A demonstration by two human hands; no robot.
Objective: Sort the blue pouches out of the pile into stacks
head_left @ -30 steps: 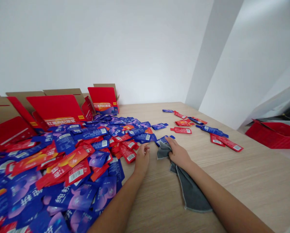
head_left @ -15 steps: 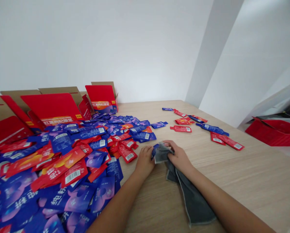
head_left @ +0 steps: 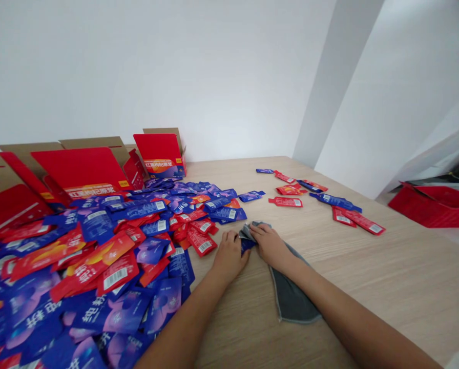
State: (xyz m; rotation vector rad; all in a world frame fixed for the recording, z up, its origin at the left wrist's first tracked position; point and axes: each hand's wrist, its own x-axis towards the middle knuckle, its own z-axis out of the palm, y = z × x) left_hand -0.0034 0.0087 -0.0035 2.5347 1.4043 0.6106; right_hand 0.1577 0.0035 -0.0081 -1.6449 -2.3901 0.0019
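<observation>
Landmark: the pile (head_left: 116, 277). The blue sachet (head_left: 248, 243) is just to the right of the pile, apart from it, at or just above the table (head_left: 368, 266). Hands and cloth cover most of it, so its long axis cannot be read.

Left hand (head_left: 228, 259): between the pile and the sachet, fingers and thumb closed on the sachet's near-pile side. It is the hand nearer the pile.

Right hand (head_left: 270, 247): on the sachet's far side from the pile, fingers bunched over the grey cloth (head_left: 294, 294). A fold of the cloth lies against the sachet's upper part; the remainder trails under the right wrist, away from the pile. Both hands are about equally near the sachet.

Surroundings: open boxes (head_left: 161, 148) stand behind the pile. Loose sachets (head_left: 287, 202) lie to its right, beyond the right hand. A red container (head_left: 425, 210) is farther right of the pile.
</observation>
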